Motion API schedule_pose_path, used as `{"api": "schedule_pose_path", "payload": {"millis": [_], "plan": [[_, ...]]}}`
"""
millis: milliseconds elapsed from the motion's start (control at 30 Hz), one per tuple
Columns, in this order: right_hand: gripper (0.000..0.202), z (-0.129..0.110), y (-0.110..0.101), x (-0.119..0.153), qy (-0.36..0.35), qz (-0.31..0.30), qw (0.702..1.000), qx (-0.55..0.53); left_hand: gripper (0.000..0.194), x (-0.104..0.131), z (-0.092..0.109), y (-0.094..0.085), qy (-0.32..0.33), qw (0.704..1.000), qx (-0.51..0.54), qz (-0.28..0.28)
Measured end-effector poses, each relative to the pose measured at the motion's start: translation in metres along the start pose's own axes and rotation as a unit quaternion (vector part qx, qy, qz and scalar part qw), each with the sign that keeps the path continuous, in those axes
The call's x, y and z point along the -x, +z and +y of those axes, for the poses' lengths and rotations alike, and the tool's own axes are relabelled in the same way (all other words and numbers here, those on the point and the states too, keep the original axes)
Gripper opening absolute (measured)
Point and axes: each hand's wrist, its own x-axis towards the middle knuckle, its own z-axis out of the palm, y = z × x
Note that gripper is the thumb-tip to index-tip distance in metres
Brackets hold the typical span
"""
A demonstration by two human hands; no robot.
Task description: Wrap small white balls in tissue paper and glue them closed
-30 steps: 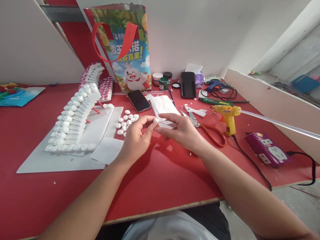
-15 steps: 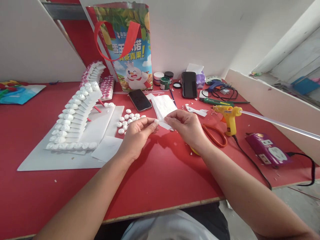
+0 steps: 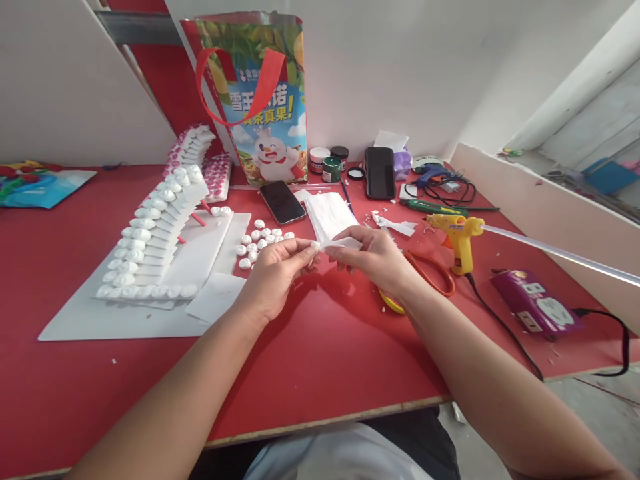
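Between both hands is a strip of thin white paper point(image 3: 345, 243), bunched at its left end. My left hand point(image 3: 280, 270) pinches that bunched end between thumb and fingertips. My right hand point(image 3: 375, 257) is closed on the loose part of the strip, thumb against the fingers. Just beyond the hands lies a stack of white paper sheets point(image 3: 331, 215). Several small white paper rosettes point(image 3: 253, 247) lie to the left, partly hidden behind my left hand. Further left, a curved white stair-like model point(image 3: 155, 233) edged with similar rosettes stands on a white board point(image 3: 75, 320).
A yellow glue gun point(image 3: 457, 240) with a long clear stick points left, beside orange-handled scissors point(image 3: 435, 273). A purple power strip point(image 3: 533, 303) is at right. Behind are a phone point(image 3: 281, 202), paint jars point(image 3: 331, 169), a black case point(image 3: 380, 173) and a printed bag point(image 3: 267, 100).
My right hand has turned slightly, and more of the paper strip now shows above its fingers. The left hand keeps its pinch. The whole view has shifted a little.
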Motion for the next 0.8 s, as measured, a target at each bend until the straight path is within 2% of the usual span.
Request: {"api": "schedule_pose_path", "payload": {"millis": [233, 367, 467, 533, 600, 700, 800], "plan": [[0.021, 0.002, 0.004, 0.0, -0.034, 0.05, 0.998, -0.01, 0.02, 0.001, -0.005, -0.001, 0.019, 1.0, -0.005, -0.006], [0.013, 0.004, 0.007, 0.004, -0.092, 0.087, 0.99, 0.054, 0.016, 0.001, -0.002, 0.002, 0.018, 1.0, 0.021, 0.005], [0.008, 0.007, 0.007, 0.006, -0.177, 0.094, 0.97, 0.136, 0.016, 0.003, 0.003, 0.004, -0.008, 0.999, 0.037, 0.008], [0.017, 0.009, 0.004, 0.006, -0.251, 0.068, 0.95, 0.172, 0.018, 0.003, 0.005, 0.004, -0.021, 0.999, 0.041, 0.005], [0.024, 0.01, 0.0, 0.006, -0.296, 0.034, 0.935, 0.192, 0.019, 0.003, 0.006, 0.002, -0.016, 0.999, 0.041, 0.004], [0.024, 0.004, -0.008, 0.007, -0.303, 0.01, 0.937, 0.176, 0.021, 0.002, 0.006, -0.002, 0.022, 1.0, 0.01, 0.006], [0.021, -0.004, -0.015, 0.008, -0.243, 0.009, 0.967, 0.072, 0.02, 0.002, 0.005, -0.005, 0.069, 0.997, -0.037, 0.014]]}}
